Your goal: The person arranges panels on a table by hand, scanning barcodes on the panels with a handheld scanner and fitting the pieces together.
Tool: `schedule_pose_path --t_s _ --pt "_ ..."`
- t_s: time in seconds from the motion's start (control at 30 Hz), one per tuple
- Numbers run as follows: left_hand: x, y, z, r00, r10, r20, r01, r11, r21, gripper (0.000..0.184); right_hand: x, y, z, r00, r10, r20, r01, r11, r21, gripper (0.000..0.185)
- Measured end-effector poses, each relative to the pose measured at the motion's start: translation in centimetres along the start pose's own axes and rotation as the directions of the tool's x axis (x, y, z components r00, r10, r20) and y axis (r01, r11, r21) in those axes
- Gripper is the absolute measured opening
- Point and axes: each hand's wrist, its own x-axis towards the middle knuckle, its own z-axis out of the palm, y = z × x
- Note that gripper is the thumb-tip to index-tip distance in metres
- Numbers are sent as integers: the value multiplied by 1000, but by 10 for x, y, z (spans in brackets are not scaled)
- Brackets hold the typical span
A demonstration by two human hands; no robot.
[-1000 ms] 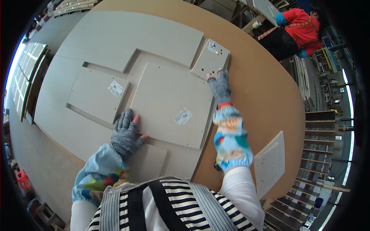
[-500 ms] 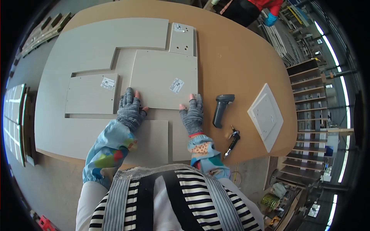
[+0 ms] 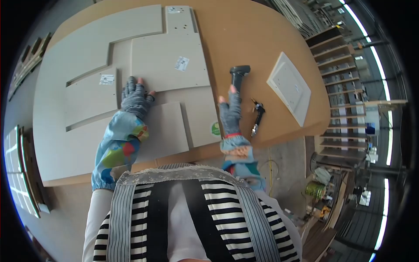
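My left hand (image 3: 136,99), in a grey fingerless glove, lies with fingers spread at the lower left corner of a large grey panel (image 3: 166,61). A smaller labelled panel (image 3: 91,98) is just left of it. My right hand (image 3: 230,112), gloved alike, has its fingers apart at the handle end of a dark handheld scanner (image 3: 238,76); whether it touches the scanner is unclear. Another panel (image 3: 163,129) lies below my left hand. A narrow panel with holes (image 3: 180,20) is at the top. All these panels rest on a wide grey board (image 3: 50,113).
A black air gun (image 3: 258,117) lies right of my right hand on the brown table surface (image 3: 257,39). Beyond it are stacked light panels (image 3: 290,89). A slatted rack (image 3: 345,87) stands at the right, with a cluttered shelf (image 3: 318,192) below.
My right hand has left the large panel's lower right corner and moved right to the scanner. My left hand stays by the panel. The view has shifted, and the other person is out of sight.
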Motion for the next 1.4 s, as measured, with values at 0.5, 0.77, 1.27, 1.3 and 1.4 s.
schedule_pose_path --t_s 0.5,0.77,1.27,1.3,1.4 --pt "-123 63 15 666 746 29 -746 664 50 84 -118 174 -246 583 681 -444 -446 724 526 36" --pt "-137 81 -2 842 511 172 -529 845 81 98 19 253 -307 857 352 -377 -494 768 -407 51" --pt "-228 46 27 788 -533 -307 594 789 155 75 66 305 -281 968 248 -39 -206 693 -691 60" --pt "-229 25 30 778 -544 -315 605 783 143 75 67 308 -281 964 261 -44 -221 700 -679 58" --pt "-214 -15 33 425 -869 -255 778 494 -387 75 72 306 -277 947 313 -72 -278 691 -667 57"
